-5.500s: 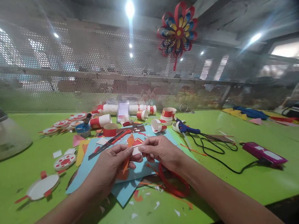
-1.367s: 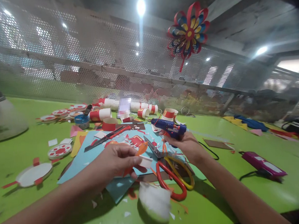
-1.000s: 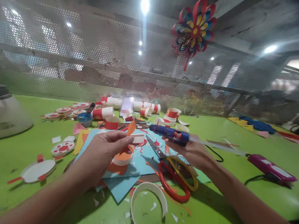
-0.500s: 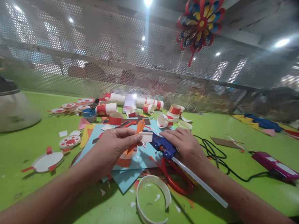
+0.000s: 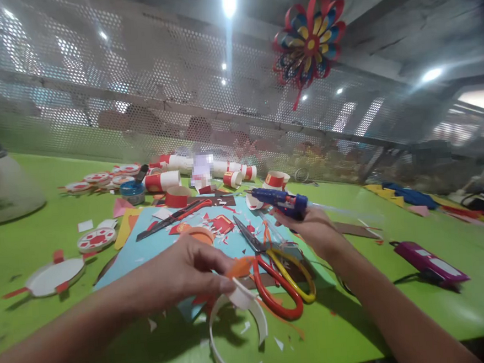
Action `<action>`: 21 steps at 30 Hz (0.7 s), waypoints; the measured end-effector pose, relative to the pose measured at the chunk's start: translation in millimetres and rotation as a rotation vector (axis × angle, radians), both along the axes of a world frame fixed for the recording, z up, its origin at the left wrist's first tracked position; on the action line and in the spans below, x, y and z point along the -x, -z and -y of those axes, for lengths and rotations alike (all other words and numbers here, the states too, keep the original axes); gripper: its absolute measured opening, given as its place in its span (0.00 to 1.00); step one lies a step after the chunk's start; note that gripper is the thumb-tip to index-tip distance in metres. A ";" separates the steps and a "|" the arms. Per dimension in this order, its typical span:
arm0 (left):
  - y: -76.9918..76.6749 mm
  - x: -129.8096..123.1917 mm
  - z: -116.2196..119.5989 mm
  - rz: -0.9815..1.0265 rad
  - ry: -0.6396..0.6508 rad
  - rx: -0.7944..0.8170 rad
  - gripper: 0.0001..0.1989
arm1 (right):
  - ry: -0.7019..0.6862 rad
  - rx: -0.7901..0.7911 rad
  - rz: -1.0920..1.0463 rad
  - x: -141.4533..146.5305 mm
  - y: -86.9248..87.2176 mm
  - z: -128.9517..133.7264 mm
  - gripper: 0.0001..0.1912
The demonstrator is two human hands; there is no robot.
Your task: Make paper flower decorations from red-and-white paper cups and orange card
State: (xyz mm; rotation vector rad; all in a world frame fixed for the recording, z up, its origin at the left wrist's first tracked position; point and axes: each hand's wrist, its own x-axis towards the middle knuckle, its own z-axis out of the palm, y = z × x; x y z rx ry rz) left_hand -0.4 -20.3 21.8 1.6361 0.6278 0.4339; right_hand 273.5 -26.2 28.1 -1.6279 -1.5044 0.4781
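My left hand pinches an orange paper piece with a short white paper strip at its lower side. Below it, a cut white paper ring lies on the green table. In my right hand is a blue hot glue gun, held up with its nozzle to the left and a clear glue stick out of its back. Between the hands, large scissors with red and yellow handles rest partly on a blue paper sheet strewn with scraps.
Several cut paper cups lie at the back. At the left are a decorated white disc, a white disc with red tabs and a blue jar. A purple power strip sits at the right. Black-bladed scissors lie on the blue sheet.
My right hand has lifted the glue gun up and to the right, away from the paper piece. My left hand has moved lower and nearer with the orange piece, uncovering the scissors and blue sheet.
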 end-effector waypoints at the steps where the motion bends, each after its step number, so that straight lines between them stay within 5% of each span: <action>1: -2.0 0.4 0.9 -0.023 0.048 -0.019 0.07 | -0.006 -0.008 -0.023 -1.9 -1.2 -0.3 0.18; 6: -7.3 5.4 -5.0 -0.017 -0.097 -0.124 0.08 | -0.132 -0.060 -0.144 -0.1 -7.5 7.7 0.18; 14: 4.5 1.1 -14.6 0.249 -0.460 0.177 0.09 | -0.228 -0.103 0.059 13.6 -18.1 36.1 0.18; 21: 0.4 1.3 -14.9 0.329 -0.516 0.119 0.07 | -0.323 -0.137 0.169 31.2 -9.9 52.0 0.14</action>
